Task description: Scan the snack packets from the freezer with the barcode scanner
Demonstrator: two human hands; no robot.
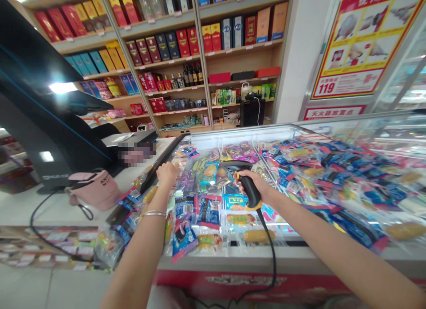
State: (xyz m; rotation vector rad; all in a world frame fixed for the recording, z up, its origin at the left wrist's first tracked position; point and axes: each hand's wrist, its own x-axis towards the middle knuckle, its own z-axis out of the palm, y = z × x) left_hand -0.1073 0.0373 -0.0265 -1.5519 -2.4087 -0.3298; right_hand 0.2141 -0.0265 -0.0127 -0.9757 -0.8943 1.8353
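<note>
My right hand (258,184) grips a black and yellow barcode scanner (245,184), its head pointing left over the chest freezer's glass lid (299,136). A black cable (271,260) hangs from the handle down over the freezer's front edge. My left hand (167,172), a thin bangle on the wrist, is closed with its knuckles up at the freezer's left edge, over packets of snacks (199,211). What its fingers hold is hidden.
Colourful wrapped ice creams fill the freezer under the glass. A dark checkout screen (40,100) stands at the left, with a pink cap (95,189) and a black cord on the white counter. Shelves of boxed liquor (173,42) line the back wall. A red poster (362,38) hangs at the right.
</note>
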